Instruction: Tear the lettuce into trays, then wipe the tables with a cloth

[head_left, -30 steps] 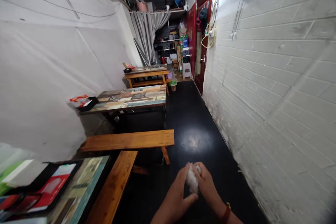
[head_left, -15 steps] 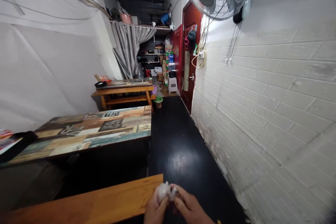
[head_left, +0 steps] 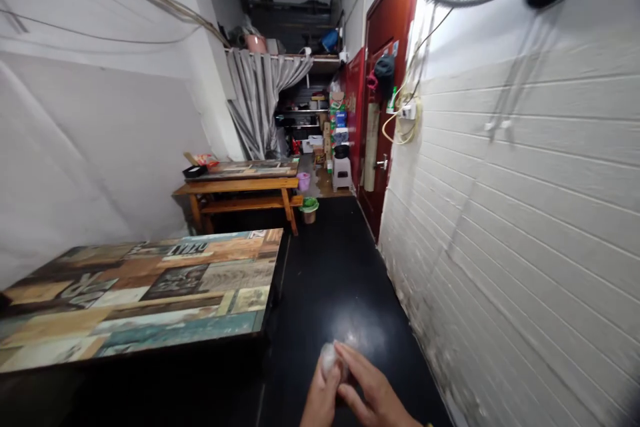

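You've moved forward: the multicoloured, plank-patterned table [head_left: 200,287] now sits nearer on your left. Your left hand [head_left: 321,397] keeps its grip closed on a small, whitish, crumpled wad [head_left: 328,356]; your right hand [head_left: 374,388] meets it, grip unclear. The handling travels with you, over glossy black floor [head_left: 320,280].

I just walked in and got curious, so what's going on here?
A person is holding a small whitish wad between the left hand and the right hand; what it is made of is too blurred to tell. The hands are over the black floor, with a patchwork-topped table to the left. Farther ahead stands a bin with a green liner.
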`<state>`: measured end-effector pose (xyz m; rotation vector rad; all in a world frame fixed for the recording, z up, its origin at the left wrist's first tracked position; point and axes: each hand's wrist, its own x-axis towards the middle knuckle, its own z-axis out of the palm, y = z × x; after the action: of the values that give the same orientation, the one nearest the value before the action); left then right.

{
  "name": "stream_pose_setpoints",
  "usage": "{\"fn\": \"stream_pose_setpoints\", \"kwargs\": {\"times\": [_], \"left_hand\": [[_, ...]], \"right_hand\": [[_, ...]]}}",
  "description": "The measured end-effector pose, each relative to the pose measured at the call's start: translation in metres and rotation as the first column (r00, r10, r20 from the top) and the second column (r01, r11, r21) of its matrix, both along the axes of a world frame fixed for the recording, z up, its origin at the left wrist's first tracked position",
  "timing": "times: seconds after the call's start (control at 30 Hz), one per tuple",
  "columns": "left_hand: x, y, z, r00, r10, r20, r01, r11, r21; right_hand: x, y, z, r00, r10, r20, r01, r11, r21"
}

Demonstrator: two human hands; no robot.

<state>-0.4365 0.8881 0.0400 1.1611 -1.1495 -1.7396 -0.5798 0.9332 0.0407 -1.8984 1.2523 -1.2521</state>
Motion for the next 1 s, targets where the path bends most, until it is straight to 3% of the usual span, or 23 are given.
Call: {"fn": "stream_pose_setpoints", "kwargs": {"times": [0.17, 0.27, 0.4, 0.57, 0.67, 0.77, 0.87, 1.0], "left_hand": [[-0.026, -0.082, -0.005, 0.99, -0.024, -0.142, 0.047, 0.986, 0.163], [-0.042, -0.149, -0.019, 0.977, -0.11, -0.18, 0.151, 0.96, 0.236], [-0.069, -0.269, -0.03, 0.968, -0.23, -0.099, 0.245, 0.951, 0.189], [-0.105, -0.423, -0.004, 0.967, -0.253, 0.016, 0.252, 0.966, 0.05], [-0.126, -0.492, 0.008, 0.945, -0.323, 0.058, 0.324, 0.946, -0.002], [-0.142, -0.548, 0.004, 0.962, -0.254, 0.096, 0.26, 0.964, -0.055], [-0.152, -0.605, -0.005, 0.982, -0.187, 0.032, 0.186, 0.982, 0.011], [-0.163, -0.686, -0.008, 0.997, -0.075, -0.025, 0.076, 0.997, 0.023]], "right_hand": [[-0.038, -0.111, -0.003, 0.986, 0.151, 0.076, -0.154, 0.987, 0.038], [-0.056, -0.191, -0.019, 0.976, 0.054, 0.211, -0.089, 0.982, 0.163], [-0.09, -0.306, -0.035, 0.935, -0.15, 0.32, 0.058, 0.958, 0.279], [-0.14, -0.428, -0.024, 0.908, -0.316, 0.274, 0.235, 0.927, 0.292], [-0.151, -0.489, -0.019, 0.907, -0.345, 0.242, 0.278, 0.921, 0.274], [-0.153, -0.554, -0.023, 0.872, -0.414, 0.263, 0.32, 0.887, 0.334], [-0.161, -0.627, -0.026, 0.891, -0.342, 0.3, 0.201, 0.887, 0.417], [-0.183, -0.727, -0.013, 0.957, -0.094, 0.275, -0.02, 0.923, 0.385]]}}
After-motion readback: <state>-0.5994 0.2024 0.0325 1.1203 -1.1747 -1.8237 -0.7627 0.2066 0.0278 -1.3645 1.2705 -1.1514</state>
